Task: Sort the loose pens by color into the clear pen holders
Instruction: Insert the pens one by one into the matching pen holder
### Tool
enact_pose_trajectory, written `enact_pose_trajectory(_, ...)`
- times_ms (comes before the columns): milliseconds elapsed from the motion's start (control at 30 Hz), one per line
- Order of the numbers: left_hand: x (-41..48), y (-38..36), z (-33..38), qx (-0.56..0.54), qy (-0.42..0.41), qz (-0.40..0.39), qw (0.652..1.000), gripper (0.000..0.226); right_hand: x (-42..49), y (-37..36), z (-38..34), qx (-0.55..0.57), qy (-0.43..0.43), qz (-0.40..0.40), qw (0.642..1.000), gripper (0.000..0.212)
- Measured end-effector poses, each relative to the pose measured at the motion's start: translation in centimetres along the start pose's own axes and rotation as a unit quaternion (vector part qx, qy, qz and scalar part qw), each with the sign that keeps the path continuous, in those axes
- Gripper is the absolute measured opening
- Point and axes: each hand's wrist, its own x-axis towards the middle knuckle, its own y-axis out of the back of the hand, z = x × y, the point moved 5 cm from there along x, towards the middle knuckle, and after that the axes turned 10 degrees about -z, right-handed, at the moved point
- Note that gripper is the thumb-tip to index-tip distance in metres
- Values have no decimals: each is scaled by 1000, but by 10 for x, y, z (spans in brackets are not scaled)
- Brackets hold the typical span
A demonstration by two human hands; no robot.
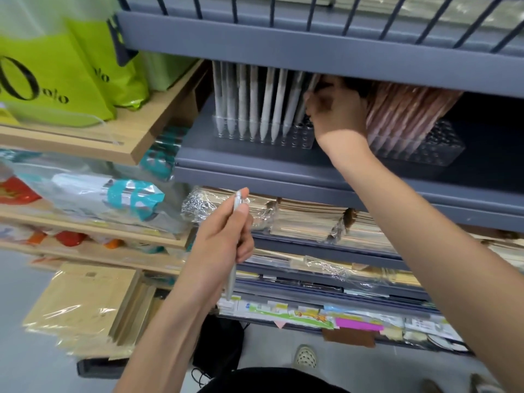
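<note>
On the grey shelf (283, 163) stand two clear pen holders. The left holder (295, 137) carries a row of white pens (266, 103) standing upright. The right holder (425, 148) carries pink pens (408, 109) that lean to the right. My right hand (337, 109) reaches in between the two holders, fingers curled round a grey pen (310, 86) at the right end of the white row. My left hand (226, 231) is lower, in front of the shelf below, and grips a white pen (234, 251) that points downward.
The shelf above (312, 49) hangs low over the pen tops. Stacks of wrapped notebooks (306, 219) fill the lower shelves. Green bags (56, 80) and packaged goods sit on wooden shelves (136, 137) at the left. A shoe (305, 356) shows on the floor below.
</note>
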Motion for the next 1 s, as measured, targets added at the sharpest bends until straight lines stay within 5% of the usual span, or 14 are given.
enact_pose_trajectory(167,0,2,6,-61,-23,33,997,17,-1,1,-3,27,-6,10,1000,24)
enact_pose_trajectory(367,-2,0,9,26,-17,33,999,23,-21,17,-3,151,-4,62,987,7)
enact_pose_trajectory(700,6,-30,5,-5,-81,-1,997,30,-97,8,-20,91,94,-286,949,11)
enact_pose_trajectory(900,10,-50,3,0,-89,-58,994,32,-102,12,-16,102,103,-334,931,9)
enact_pose_trajectory(1000,11,-56,1,3,-84,-49,995,27,-94,27,-7,230,62,-259,936,14)
